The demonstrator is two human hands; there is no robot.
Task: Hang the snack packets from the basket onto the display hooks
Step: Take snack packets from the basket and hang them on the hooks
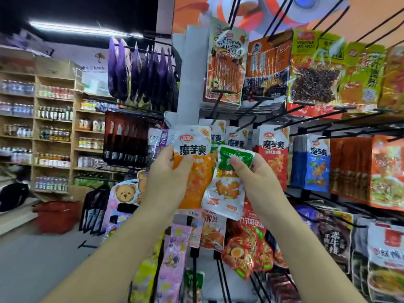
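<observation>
Left hand (pixel 166 178), right hand (pixel 251 178) — curled, aloft

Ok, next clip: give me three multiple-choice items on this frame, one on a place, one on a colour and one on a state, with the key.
1. Where is the red basket?
A. low at the left, near the floor
B. on top of the display rack
C. hanging from a hook

2. What colour is the top of the packet held in the right hand?
A. blue
B. green
C. purple

3. What is the left hand doing?
A. hanging empty
B. gripping the orange packet
C. lying flat on a shelf

Key:
1 A, since the basket sits low beside the far shelving, left of the arms.
2 B, since a green band crosses the packet's top above its white body.
3 B, since the thumb and fingers pinch the orange packet's upper part.
</observation>
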